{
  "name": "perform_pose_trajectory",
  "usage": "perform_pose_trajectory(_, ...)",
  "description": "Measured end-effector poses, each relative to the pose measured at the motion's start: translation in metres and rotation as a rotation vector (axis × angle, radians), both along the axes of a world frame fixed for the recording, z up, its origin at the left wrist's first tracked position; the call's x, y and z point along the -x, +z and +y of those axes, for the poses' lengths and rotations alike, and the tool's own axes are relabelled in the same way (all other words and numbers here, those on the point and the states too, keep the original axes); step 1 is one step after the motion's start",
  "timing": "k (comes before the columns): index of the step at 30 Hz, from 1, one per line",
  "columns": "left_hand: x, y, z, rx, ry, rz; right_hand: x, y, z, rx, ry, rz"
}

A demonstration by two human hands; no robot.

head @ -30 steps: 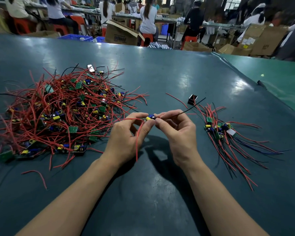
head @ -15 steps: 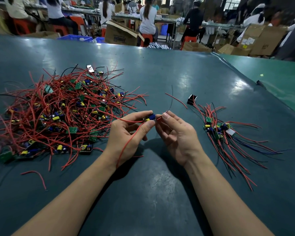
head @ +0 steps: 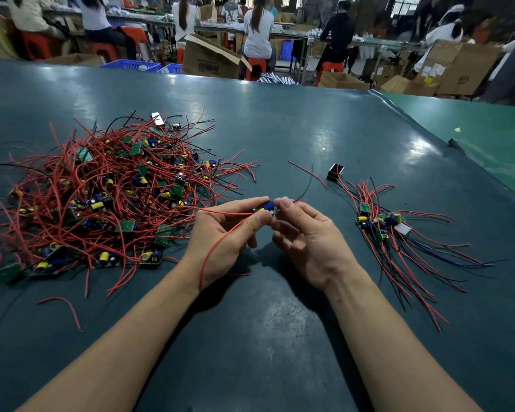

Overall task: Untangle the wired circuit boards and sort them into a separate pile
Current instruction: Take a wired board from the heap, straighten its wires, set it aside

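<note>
- My left hand (head: 223, 236) pinches a small board (head: 266, 208) between thumb and forefinger, holding it above the mat (head: 280, 337) at the middle of the view.
- My right hand (head: 312, 236) meets it from the other side: the thumb tip touches the board's right end, palm turned up, the other fingers loosely curled below. Whether the forefinger closes on the board I cannot tell.
- The board carries a blue part and a yellow part on top; the rest is hidden by my fingers.
- A red wire (head: 217, 248) runs from the board down across my left palm to the wrist.
- A black wire (head: 306, 185) rises from the board's right end and curves up and away from me.
- The tangle (head: 101, 197) lies to the left on the mat: many green boards with yellow and blue parts, knotted in red and a few black wires. Its nearest strands reach close to my left hand.
- The sorted pile (head: 378, 224) lies to the right, well apart from the tangle: a few boards close together, their red, black and blue wires fanned toward me and to the right.
- A small black block (head: 335, 173) sits just beyond the sorted pile.
- A loose red strand (head: 62, 307) lies on the mat near my left forearm.
- Beyond the mat's far edge, people sit at benches among cardboard boxes (head: 211, 59).
</note>
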State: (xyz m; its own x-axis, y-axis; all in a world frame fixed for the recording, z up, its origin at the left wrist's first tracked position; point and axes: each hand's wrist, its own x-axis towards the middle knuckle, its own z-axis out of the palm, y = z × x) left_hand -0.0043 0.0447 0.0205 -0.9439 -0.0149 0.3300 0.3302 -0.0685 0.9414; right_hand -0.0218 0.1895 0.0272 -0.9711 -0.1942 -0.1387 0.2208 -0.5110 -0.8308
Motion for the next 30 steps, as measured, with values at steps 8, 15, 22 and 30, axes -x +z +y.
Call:
perform_pose_trajectory(8, 0.001, 0.001, -0.001, -0.053, 0.032, -0.043, 0.006, -0.002, 0.000, -0.161, -0.380, 0.062)
perform_pose_trajectory(15, -0.002, 0.002, -0.001, -0.090, -0.011, -0.071, 0.012, 0.000, 0.011, -0.127, -0.728, 0.060)
perform_pose_trajectory(22, -0.003, 0.004, -0.002, -0.089, -0.024, -0.087, 0.017, -0.003, 0.019, -0.110, -0.869, 0.102)
perform_pose_trajectory(30, -0.004, 0.005, -0.004, -0.165, -0.010, -0.107, 0.019, -0.005, 0.020, -0.071, -0.816, 0.088)
